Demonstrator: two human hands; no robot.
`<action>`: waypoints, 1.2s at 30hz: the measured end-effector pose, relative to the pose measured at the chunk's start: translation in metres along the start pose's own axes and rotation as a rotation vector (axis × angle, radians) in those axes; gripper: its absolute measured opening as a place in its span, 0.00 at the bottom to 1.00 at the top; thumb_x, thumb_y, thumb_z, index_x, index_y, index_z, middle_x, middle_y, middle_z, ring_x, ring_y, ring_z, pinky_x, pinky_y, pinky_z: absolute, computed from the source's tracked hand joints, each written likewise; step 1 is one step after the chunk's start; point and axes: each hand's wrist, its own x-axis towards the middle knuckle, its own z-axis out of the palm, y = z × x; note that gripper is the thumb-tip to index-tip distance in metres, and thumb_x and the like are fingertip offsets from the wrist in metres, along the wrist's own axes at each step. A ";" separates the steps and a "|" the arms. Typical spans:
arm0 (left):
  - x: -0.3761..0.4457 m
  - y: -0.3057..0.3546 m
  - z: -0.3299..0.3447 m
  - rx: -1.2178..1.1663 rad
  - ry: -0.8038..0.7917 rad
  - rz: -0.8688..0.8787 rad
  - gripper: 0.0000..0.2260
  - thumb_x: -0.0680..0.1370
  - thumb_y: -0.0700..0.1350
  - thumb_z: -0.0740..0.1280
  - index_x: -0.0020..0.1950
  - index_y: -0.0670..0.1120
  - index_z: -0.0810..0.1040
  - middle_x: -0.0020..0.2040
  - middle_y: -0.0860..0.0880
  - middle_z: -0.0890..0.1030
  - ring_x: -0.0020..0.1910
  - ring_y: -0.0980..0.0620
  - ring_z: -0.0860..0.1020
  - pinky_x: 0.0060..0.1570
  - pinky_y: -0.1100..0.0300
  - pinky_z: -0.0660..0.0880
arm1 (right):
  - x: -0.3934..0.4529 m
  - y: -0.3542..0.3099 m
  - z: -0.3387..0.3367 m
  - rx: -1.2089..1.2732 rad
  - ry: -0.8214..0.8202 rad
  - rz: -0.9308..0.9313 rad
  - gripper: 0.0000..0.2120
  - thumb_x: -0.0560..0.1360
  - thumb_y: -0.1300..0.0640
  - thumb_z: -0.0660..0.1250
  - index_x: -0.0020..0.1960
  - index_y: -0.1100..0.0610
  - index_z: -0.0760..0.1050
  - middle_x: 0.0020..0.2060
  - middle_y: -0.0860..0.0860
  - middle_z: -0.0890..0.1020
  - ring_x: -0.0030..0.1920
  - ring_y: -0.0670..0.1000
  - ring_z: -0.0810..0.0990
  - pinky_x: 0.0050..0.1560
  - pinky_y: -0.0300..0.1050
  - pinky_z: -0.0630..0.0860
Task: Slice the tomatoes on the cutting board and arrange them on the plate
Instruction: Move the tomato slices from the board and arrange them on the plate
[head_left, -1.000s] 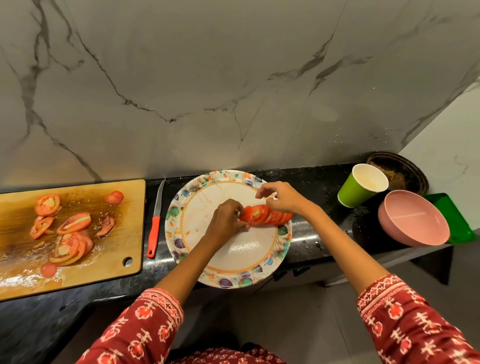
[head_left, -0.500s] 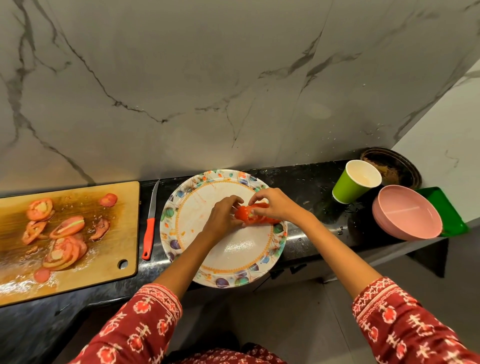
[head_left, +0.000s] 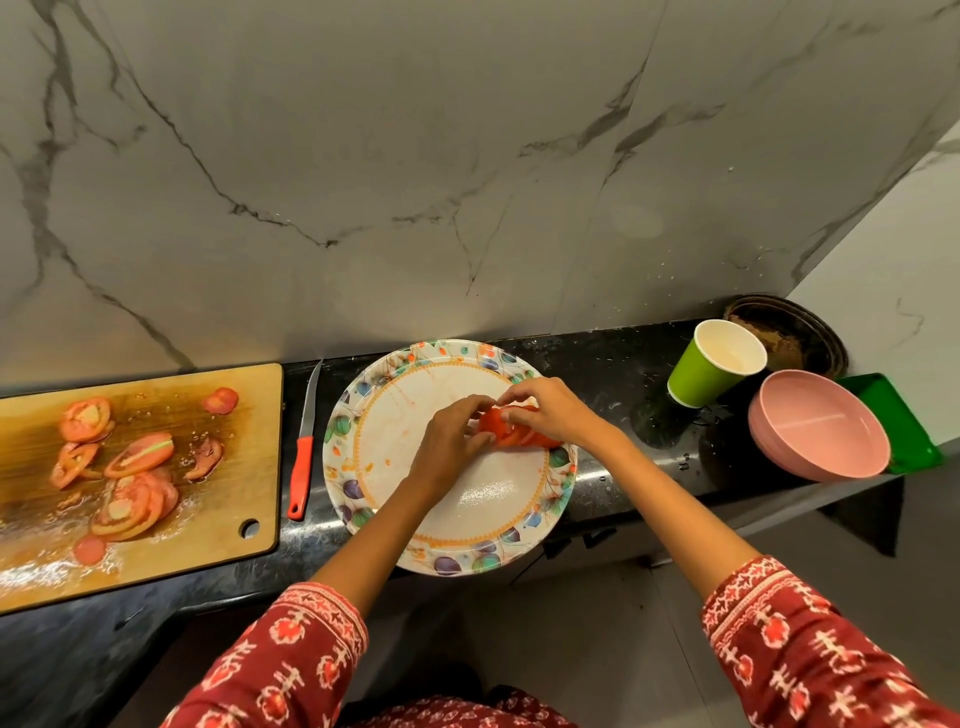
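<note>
Over the right half of the patterned plate, a bunch of tomato slices sits pinched between both hands: the left hand curls round its near end, the right hand curls over its far side. More tomato slices lie scattered on the wet wooden cutting board to the left. Between board and plate rests a red-handled knife. Off to the right stand a green cup and a pink bowl.

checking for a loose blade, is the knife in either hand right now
No, the knife lies on the counter between the cutting board and the plate, while both hands hold tomato slices.
</note>
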 end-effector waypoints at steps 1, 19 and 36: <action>-0.001 -0.001 0.000 0.004 0.010 -0.010 0.18 0.74 0.39 0.69 0.64 0.42 0.73 0.59 0.42 0.77 0.56 0.47 0.77 0.55 0.59 0.75 | -0.001 0.000 -0.003 0.029 0.034 0.002 0.12 0.78 0.58 0.63 0.60 0.58 0.77 0.55 0.53 0.80 0.54 0.46 0.75 0.53 0.37 0.73; 0.001 -0.001 0.007 0.064 -0.036 -0.044 0.24 0.71 0.44 0.73 0.65 0.43 0.72 0.61 0.43 0.77 0.57 0.47 0.76 0.58 0.56 0.74 | -0.021 0.031 -0.018 -0.244 -0.145 0.082 0.25 0.70 0.56 0.72 0.66 0.54 0.71 0.61 0.53 0.75 0.62 0.51 0.67 0.60 0.44 0.65; -0.009 -0.016 -0.027 0.035 0.057 -0.111 0.20 0.73 0.43 0.70 0.64 0.42 0.74 0.58 0.43 0.79 0.53 0.49 0.78 0.54 0.60 0.74 | -0.007 -0.012 -0.006 0.069 0.271 -0.041 0.10 0.74 0.60 0.68 0.55 0.60 0.78 0.51 0.54 0.81 0.48 0.47 0.77 0.51 0.39 0.75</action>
